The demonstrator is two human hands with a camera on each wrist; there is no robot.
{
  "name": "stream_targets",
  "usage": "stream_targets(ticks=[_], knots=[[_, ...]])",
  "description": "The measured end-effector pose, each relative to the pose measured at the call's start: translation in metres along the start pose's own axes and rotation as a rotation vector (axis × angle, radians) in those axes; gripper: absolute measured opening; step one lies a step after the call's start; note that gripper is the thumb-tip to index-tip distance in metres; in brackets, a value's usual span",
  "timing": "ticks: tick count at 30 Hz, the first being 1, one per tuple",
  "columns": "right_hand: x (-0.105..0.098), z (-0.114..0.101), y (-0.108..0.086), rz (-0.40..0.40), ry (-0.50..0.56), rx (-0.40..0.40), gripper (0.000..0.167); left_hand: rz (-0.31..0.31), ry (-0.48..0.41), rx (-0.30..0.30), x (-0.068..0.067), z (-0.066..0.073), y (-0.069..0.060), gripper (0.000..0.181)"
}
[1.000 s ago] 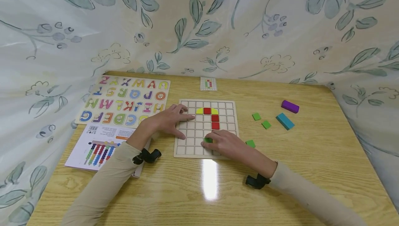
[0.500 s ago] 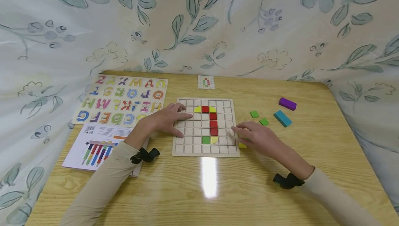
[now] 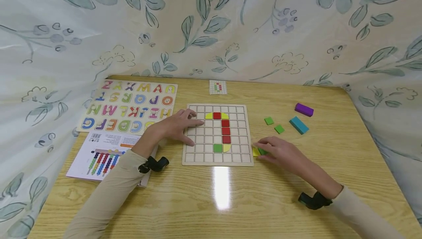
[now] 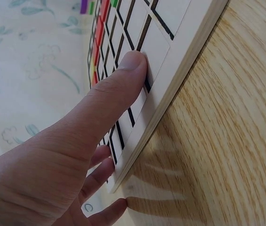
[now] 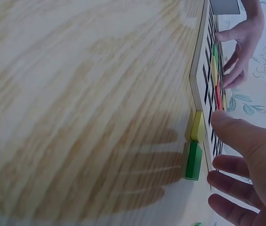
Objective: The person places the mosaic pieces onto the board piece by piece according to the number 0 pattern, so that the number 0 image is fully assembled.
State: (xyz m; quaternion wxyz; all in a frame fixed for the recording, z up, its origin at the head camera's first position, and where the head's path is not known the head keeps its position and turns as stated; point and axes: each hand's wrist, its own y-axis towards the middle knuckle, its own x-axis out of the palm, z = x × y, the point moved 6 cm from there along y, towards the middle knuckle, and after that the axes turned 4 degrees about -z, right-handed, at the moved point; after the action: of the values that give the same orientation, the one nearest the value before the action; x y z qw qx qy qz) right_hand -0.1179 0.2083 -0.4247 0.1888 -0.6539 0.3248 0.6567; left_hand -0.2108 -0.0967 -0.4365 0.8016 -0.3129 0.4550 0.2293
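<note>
the pale wooden grid board [image 3: 200,149] is now left by the spread right hand [image 3: 279,151], and a green square block [image 5: 193,161] is reached for, not pinched.

Beige sleeves [image 3: 108,195], black wrist cameras [image 3: 155,164]

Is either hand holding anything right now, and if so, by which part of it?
Nothing looks held: the right hand hovers by a green block and a yellow block lying on the table, and the left hand rests on the grid board.
</note>
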Motion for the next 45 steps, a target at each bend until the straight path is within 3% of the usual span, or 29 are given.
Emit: stream_targets(ticks=[11, 17, 31, 35, 45], knots=[[0.005, -0.001, 0.004, -0.012, -0.008, -0.059, 0.024, 0.0, -0.011, 0.007, -0.001, 0.002, -0.001, 0.081], [0.001, 0.006, 0.004, 0.045, -0.031, -0.087, 0.021, 0.0, -0.009, 0.004, -0.001, 0.001, -0.001, 0.081], [0.004, 0.005, 0.005, 0.022, 0.013, -0.143, 0.018, -0.01, -0.015, -0.006, -0.001, 0.001, 0.0, 0.081], [0.004, 0.007, 0.005, 0.032, -0.01, -0.125, 0.018, -0.009, -0.012, 0.002, 0.0, 0.001, 0.0, 0.08], [0.005, 0.018, 0.007, 0.019, -0.056, 0.018, 0.015, -0.013, -0.012, -0.008, 0.0, 0.0, 0.0, 0.08]])
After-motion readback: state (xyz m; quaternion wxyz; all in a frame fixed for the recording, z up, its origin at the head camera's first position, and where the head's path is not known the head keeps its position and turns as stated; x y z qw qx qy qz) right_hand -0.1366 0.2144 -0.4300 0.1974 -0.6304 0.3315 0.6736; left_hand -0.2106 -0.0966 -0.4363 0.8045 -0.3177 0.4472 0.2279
